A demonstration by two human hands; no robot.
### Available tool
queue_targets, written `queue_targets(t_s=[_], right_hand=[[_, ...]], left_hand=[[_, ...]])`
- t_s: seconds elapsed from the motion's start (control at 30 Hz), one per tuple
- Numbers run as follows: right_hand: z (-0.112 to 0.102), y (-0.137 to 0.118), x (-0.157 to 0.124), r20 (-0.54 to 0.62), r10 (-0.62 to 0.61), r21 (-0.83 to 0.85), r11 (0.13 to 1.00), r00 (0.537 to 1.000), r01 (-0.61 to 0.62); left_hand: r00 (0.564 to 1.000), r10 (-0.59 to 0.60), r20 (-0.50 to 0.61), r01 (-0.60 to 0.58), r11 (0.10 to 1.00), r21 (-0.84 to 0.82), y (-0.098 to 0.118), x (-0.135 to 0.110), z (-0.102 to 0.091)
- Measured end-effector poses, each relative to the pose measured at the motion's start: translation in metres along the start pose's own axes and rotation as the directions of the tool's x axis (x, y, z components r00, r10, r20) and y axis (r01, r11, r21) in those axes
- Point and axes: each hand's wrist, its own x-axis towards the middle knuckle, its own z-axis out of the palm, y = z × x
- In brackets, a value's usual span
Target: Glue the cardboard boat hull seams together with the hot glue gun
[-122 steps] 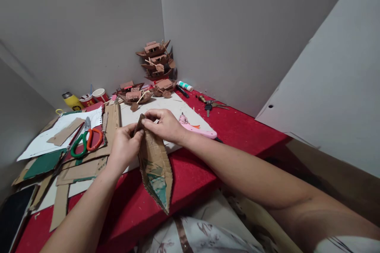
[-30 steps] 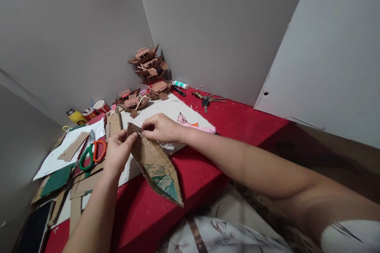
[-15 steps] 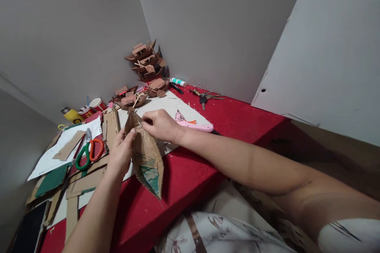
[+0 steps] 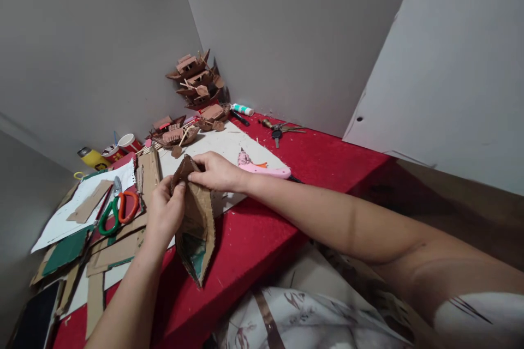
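As left hand (image 4: 164,217) and right hand (image 4: 215,172) pinch its tip, the cardboard hull (image 4: 199,226) shows green inside.

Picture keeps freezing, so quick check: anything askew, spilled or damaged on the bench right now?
Nothing looks damaged or spilled. The cardboard hull, pinched at its far tip by the left hand and right hand, looks intact. Model boats sit piled crookedly in the corner. Cardboard offcuts lie scattered on the left of the red table.

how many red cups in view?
2 red cups, both at the far left: one beside the yellow bottle, the other just right of it. More may be hidden from view.
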Motion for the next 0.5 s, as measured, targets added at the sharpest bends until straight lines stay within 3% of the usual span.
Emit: queue_targets(t_s=[0.2, 0.5], right_hand=[[0.003, 0.004, 0.0, 0.013, 0.013, 0.032, 0.999, 1.0, -0.013], [0.004, 0.002, 0.001, 0.032, -0.03, 0.085, 0.996, 0.999, 0.027]], left_hand=[[0.99, 0.137, -0.035, -0.114, 0.917, 0.382, 0.015, -0.007, -0.003], [0.98, 0.197, -0.007, -0.172, 0.873, 0.457, 0.016, -0.006, -0.004]])
